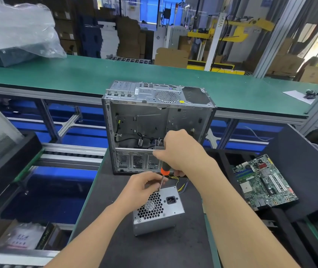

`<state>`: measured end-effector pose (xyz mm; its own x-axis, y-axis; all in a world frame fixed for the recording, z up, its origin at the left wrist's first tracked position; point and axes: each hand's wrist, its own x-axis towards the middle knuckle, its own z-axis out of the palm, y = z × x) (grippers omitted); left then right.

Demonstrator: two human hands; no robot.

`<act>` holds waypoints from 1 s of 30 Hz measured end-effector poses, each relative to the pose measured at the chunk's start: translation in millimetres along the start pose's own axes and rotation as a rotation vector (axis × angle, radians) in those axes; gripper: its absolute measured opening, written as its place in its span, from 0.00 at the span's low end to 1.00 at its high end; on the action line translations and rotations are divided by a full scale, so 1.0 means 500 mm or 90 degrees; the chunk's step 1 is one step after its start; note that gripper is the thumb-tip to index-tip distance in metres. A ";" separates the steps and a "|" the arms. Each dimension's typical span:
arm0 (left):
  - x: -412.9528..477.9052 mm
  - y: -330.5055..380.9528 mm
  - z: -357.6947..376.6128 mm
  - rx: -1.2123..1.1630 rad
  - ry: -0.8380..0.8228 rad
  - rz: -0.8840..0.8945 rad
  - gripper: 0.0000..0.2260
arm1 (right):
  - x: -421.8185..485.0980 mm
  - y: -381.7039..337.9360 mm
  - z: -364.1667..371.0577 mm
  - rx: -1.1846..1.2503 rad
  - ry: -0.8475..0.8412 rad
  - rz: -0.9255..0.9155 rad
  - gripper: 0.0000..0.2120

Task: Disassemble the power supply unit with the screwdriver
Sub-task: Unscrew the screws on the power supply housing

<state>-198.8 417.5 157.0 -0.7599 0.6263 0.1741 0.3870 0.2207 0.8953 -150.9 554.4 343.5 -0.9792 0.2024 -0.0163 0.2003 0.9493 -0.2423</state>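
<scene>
The grey metal power supply unit [158,209] stands on the dark mat [154,248] before the open steel case [154,117]. The right hand [181,151] grasps the orange-handled screwdriver [164,170]; the left hand [144,185] pinches its shaft.

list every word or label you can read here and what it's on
"PRIME": on the edge of the dark box, lower left.
Printed bag beside it: blurred.
White label and yellow sticker on the computer case: too small.
Motherboard: too small.
Background signs: blurred.
Power supply unit: no text visible.
</scene>
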 end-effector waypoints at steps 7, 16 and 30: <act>0.005 -0.005 -0.017 0.136 -0.050 -0.012 0.13 | -0.009 0.006 -0.023 -0.050 -0.123 -0.154 0.10; 0.015 -0.009 -0.010 0.185 -0.086 0.016 0.07 | -0.016 0.014 -0.047 -0.040 -0.111 -0.185 0.10; 0.029 0.010 -0.002 0.345 -0.183 -0.029 0.06 | -0.016 0.030 -0.055 -0.032 -0.106 -0.167 0.10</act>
<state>-208.3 426.9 164.6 -0.6395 0.7674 -0.0451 0.6252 0.5534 0.5503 -139.4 573.8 366.8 -0.9888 -0.0895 -0.1194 -0.0629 0.9756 -0.2105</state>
